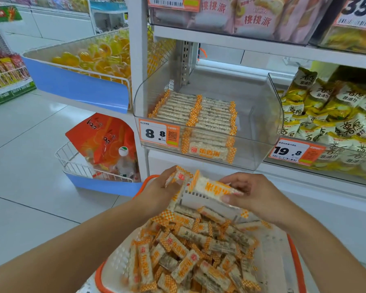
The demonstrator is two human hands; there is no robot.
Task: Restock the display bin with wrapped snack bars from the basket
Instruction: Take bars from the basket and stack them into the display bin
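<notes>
A white basket (pixel 279 254) with orange handles sits low in front of me, holding several loose wrapped snack bars (pixel 190 256) with orange-checked ends. My left hand (pixel 156 191) grips a few bars (pixel 179 182) standing on end above the basket's far rim. My right hand (pixel 256 193) pinches another small bundle of bars (pixel 211 188) lying crosswise. Both hands hover just below the clear display bin (pixel 260 123) on the shelf, where neat rows of the same bars (pixel 194 117) fill the left and middle; the bin's right part is bare.
An 8.8 price tag (pixel 159 133) hangs on the bin's front. To its right stands a bin of yellow-white snack bags (pixel 334 115). Wire baskets with yellow sweets (pixel 97 58) and orange pouches (pixel 106 140) sit on the left. White tiled floor (pixel 30 166) lies at left.
</notes>
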